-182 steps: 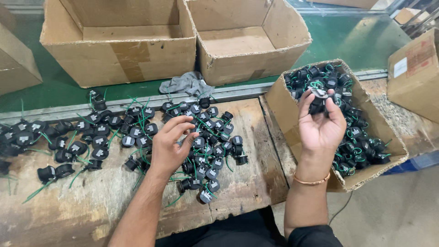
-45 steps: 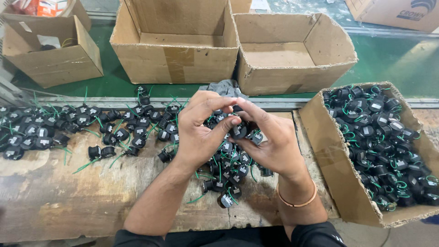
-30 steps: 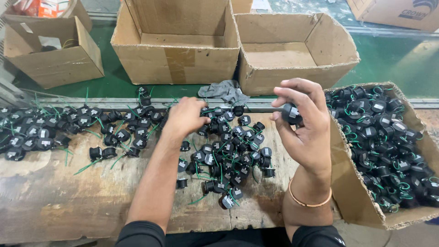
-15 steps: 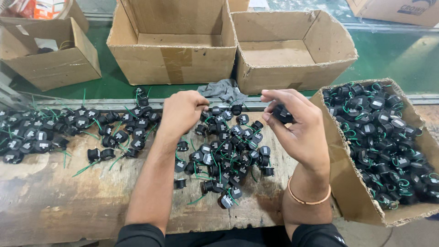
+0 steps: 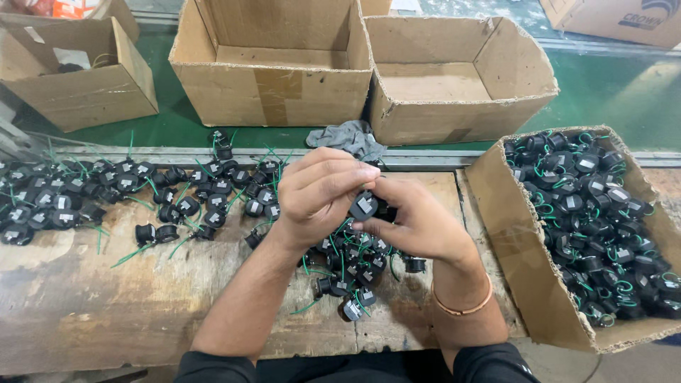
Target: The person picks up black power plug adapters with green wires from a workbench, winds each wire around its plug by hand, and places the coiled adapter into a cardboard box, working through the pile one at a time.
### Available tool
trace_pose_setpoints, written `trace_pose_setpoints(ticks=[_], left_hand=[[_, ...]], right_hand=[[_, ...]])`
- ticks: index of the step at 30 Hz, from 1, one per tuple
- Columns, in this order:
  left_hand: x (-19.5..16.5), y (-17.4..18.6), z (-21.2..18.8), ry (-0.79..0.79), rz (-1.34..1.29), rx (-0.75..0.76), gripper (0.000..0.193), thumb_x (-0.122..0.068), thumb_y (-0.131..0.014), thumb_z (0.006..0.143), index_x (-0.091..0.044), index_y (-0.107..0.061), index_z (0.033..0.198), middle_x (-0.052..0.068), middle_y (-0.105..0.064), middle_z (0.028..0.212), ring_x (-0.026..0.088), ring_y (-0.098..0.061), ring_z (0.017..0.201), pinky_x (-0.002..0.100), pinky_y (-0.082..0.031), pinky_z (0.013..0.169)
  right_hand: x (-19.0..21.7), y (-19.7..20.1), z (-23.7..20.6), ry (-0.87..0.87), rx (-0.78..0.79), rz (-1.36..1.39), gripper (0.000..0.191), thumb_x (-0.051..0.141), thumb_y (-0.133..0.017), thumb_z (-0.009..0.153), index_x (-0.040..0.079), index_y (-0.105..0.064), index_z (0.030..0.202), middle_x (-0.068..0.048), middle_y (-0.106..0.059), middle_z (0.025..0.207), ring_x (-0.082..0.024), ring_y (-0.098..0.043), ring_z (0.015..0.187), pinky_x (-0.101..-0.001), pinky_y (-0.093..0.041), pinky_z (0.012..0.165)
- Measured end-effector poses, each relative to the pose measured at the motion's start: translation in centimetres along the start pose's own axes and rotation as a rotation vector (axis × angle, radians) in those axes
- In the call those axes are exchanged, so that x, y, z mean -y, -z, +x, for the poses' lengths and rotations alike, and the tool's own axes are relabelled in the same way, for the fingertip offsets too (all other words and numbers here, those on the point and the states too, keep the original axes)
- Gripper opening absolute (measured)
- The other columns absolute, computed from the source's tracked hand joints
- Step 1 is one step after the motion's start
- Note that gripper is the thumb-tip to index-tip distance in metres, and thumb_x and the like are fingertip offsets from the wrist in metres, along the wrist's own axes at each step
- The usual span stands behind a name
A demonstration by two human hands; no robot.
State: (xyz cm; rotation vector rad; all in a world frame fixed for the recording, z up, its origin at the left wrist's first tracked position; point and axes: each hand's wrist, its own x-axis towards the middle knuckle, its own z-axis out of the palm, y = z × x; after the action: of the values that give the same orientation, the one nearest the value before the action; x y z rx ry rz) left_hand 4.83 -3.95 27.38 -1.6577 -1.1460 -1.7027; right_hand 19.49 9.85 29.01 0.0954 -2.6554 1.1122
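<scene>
Two hands meet over a heap of small black round parts with green wires.

On the worn wooden bench (image 5: 85,298), loose black parts (image 5: 142,195) spread toward nine o'clock. At centre the left hand (image 5: 319,191) curls closed, fingertips pinching a black part (image 5: 365,206); the right hand (image 5: 418,223), wearing a bangle (image 5: 464,308), grips the same part from three o'clock. A pile (image 5: 347,269) lies just beneath them. At three o'clock a cardboard box (image 5: 511,248) sits full of such parts. Empty cartons (image 5: 277,89) stand at twelve o'clock.
</scene>
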Motion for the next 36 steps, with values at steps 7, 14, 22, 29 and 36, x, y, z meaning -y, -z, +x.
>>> trace_pose_setpoints(ticks=[7,14,22,29,36], left_hand=[[-0.4,0.7,0.2,-0.067,0.051,0.118,0.034,0.008,-0.073,0.079,-0.003,-0.07,0.11,0.011,-0.073,0.114,0.028,-0.074,0.098,0.037,-0.062,0.082],[0.3,0.1,0.4,0.05,-0.024,0.151,0.024,-0.008,-0.084,0.082,-0.007,-0.07,0.102,0.009,-0.073,0.115,0.029,-0.072,0.106,0.038,-0.06,0.092],[1.1,-1.2,-1.1,0.337,-0.213,0.021,0.028,-0.004,-0.089,0.081,-0.008,-0.062,0.089,0.005,-0.074,0.098,0.018,-0.071,0.094,0.031,-0.056,0.086],[2.1,0.2,-1.3,0.358,-0.244,0.162,0.027,-0.01,-0.089,0.081,-0.007,-0.067,0.096,0.008,-0.074,0.105,0.021,-0.071,0.101,0.032,-0.056,0.092],[8.3,4.6,-3.3,0.628,0.297,0.47,0.036,-0.028,-0.086,0.081,-0.01,-0.073,0.11,0.006,-0.074,0.121,0.029,-0.066,0.12,0.043,-0.052,0.102]], right_hand=[[0.6,0.9,0.2,0.159,-0.159,0.04,0.05,0.005,-0.088,0.075,0.0,-0.066,0.12,-0.012,-0.069,0.105,-0.024,-0.067,0.095,-0.0323,-0.054,0.083],[1.4,2.0,0.2,0.043,-0.349,-0.157,0.043,0.002,-0.082,0.072,-0.002,-0.07,0.114,-0.012,-0.072,0.106,-0.025,-0.075,0.09,-0.0319,-0.058,0.079],[1.6,0.7,0.4,0.175,-0.377,-0.264,0.036,0.004,-0.084,0.076,-0.001,-0.072,0.11,-0.014,-0.073,0.111,-0.029,-0.074,0.099,-0.0352,-0.059,0.084],[1.0,1.3,-0.1,0.184,-0.319,-0.13,0.037,0.006,-0.087,0.074,-0.002,-0.071,0.107,-0.011,-0.07,0.099,-0.022,-0.07,0.088,-0.0299,-0.055,0.077],[-3.9,5.8,-2.5,0.182,-0.676,0.817,0.054,-0.006,-0.071,0.097,0.01,-0.051,0.144,-0.005,-0.064,0.107,-0.012,-0.062,0.089,-0.0229,-0.052,0.068]])
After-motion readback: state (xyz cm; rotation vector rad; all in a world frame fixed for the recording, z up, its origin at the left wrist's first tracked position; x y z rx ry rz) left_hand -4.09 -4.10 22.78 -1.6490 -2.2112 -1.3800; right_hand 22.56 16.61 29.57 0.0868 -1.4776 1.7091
